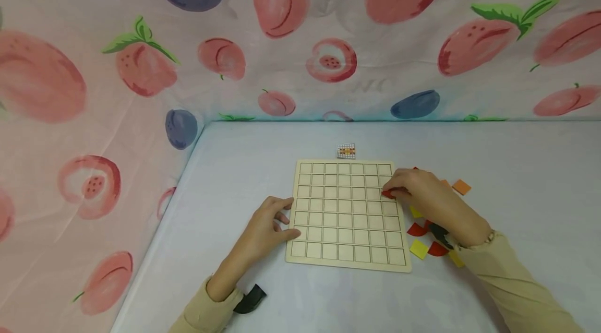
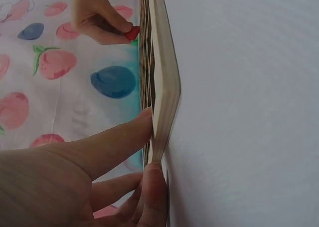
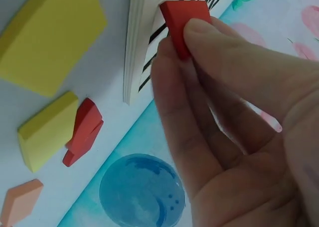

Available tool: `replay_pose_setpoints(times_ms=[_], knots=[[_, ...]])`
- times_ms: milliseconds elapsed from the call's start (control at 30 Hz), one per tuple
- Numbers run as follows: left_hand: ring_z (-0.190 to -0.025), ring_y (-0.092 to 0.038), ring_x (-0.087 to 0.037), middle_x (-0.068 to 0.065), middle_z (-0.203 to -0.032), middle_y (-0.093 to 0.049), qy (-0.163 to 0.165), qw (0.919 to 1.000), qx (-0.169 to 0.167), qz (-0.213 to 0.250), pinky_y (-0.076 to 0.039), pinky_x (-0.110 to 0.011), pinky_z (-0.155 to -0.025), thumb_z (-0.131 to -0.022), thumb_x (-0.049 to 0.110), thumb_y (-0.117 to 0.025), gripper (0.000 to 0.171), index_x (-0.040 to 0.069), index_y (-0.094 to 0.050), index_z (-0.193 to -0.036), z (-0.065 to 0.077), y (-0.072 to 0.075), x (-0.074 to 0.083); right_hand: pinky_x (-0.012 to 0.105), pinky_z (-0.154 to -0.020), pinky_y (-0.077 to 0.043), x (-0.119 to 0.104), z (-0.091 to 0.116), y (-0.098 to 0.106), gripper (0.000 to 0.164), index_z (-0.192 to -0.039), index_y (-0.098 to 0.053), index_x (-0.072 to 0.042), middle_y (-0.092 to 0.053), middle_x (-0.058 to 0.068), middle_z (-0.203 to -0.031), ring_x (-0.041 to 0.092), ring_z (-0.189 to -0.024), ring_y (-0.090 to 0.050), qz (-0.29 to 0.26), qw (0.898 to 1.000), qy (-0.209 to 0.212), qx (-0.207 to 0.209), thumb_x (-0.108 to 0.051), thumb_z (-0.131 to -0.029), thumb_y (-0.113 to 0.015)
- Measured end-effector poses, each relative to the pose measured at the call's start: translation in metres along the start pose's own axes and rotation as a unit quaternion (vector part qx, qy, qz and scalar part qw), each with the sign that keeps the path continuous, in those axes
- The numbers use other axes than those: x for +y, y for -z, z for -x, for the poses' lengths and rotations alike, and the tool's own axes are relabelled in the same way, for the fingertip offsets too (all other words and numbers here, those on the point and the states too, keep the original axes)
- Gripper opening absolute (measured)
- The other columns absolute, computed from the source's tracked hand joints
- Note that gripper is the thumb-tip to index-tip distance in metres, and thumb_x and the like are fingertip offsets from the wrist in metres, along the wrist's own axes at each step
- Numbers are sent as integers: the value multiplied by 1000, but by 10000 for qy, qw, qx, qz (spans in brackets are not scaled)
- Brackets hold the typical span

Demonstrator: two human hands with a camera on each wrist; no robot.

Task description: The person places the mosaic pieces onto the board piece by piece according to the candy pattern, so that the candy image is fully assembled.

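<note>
A pale wooden grid board (image 1: 345,221) lies flat in front of me. My left hand (image 1: 265,228) touches its left edge, thumb and index finger spread along the rim. In the left wrist view the thumb of the left hand (image 2: 84,172) rests at the top edge and a fingertip lies against the side. Over the board's right columns, my right hand (image 1: 420,194) pinches a small red puzzle piece (image 3: 182,25) between thumb and fingers; the same red piece (image 1: 387,194) shows in the head view close over a right-hand square.
Loose yellow tiles (image 1: 419,249), red quarter-round pieces (image 1: 438,249) and orange tiles (image 1: 461,187) lie right of the board, some hidden under the right arm. A small printed pattern card (image 1: 346,151) lies behind the board. A fruit-print cloth (image 1: 328,35) hangs behind the white table.
</note>
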State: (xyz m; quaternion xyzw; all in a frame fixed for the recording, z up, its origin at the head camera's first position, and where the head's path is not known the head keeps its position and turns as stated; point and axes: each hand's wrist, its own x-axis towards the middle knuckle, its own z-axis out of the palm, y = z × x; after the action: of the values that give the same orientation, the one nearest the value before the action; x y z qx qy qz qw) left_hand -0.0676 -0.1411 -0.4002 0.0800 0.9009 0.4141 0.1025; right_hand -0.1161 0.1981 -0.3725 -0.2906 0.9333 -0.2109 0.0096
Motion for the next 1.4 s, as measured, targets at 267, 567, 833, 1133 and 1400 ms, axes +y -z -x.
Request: replay_pose_setpoints(times_ms=[267,567,833,1133,1400], knots=[[-86,-57,-11,-5,-122,-58,86,10000,24,-13,-49,-21,-69,-77,6,-85,67,2,-56,-137,0,0,-1,38,-74,-56,2,-6,1,18,-92,-79,-10,-70,-1,-92,20,-83,-67,-80,9996,106,-241,3,-81,-76],[-86,-56,-12,-6,-123,-57,40,10000,-11,-17,-49,-21,-69,-77,6,-85,67,1,-56,-137,-2,-1,0,31,-69,-53,4,-6,-3,14,-91,-79,-11,-63,1,-92,18,-82,-62,-68,9996,66,-250,0,-82,-76],[-86,-56,-12,-6,-122,-57,50,10000,-13,24,-49,-21,-69,-76,5,-85,68,1,-56,-137,-2,0,1,36,-73,-54,3,-4,-4,15,-94,-75,-12,-68,0,-93,18,-82,-64,-183,9996,-131,-148,-1,-83,-77],[-86,-56,-12,-6,-123,-57,66,10000,-4,53,-49,-21,-69,-76,5,-85,68,2,-56,-137,-1,0,-1,35,-72,-53,3,-4,-5,16,-97,-74,-11,-67,0,-93,18,-83,-62,-66,9998,-123,-164,-3,-83,-77],[-87,-56,-12,-6,-123,-57,58,10000,-6,49,-49,-21,-70,-76,5,-85,68,2,-56,-138,-1,-1,-1,41,-78,-54,6,9,7,17,-104,-73,-7,-66,3,-100,19,-89,-62,4,9977,-522,-437,-11,-88,-75]])
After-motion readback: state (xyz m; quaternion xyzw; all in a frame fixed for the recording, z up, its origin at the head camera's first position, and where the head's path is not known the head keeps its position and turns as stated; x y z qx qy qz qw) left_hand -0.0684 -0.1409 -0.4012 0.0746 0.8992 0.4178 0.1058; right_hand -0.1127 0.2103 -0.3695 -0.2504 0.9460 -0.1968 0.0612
